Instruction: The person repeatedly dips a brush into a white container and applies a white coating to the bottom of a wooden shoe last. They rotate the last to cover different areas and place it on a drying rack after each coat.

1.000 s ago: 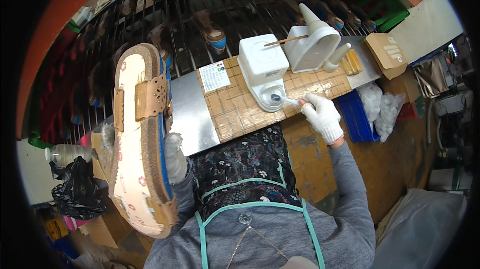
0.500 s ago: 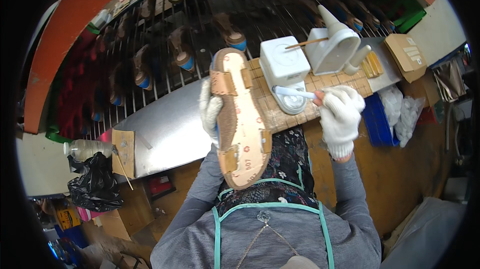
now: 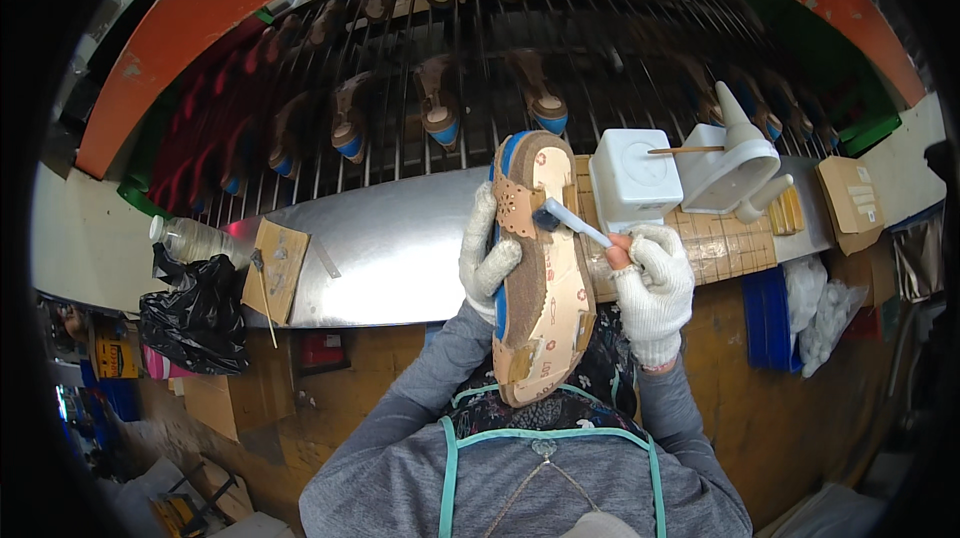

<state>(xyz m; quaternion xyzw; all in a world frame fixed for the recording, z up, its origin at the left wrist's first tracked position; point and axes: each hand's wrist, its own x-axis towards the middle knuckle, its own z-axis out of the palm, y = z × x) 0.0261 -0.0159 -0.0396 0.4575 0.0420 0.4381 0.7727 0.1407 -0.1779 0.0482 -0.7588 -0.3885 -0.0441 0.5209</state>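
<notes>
Setting: steel worktop (image 3: 400, 248) before a wire rack (image 3: 480, 68) of shoes.
Left hand (image 3: 487, 253): one white glove, grip clamped on one sandal (image 3: 540, 268) held upright over the worktop's edge.
Right hand (image 3: 650, 283): gloved, fingers closed around one brush (image 3: 570, 221), bristles touching the sandal's strap.
Nearby: two white containers (image 3: 635, 178), just right.

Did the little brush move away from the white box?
Yes. The brush in the right hand left the spot by the white box, swinging left onto the sandal.
</notes>
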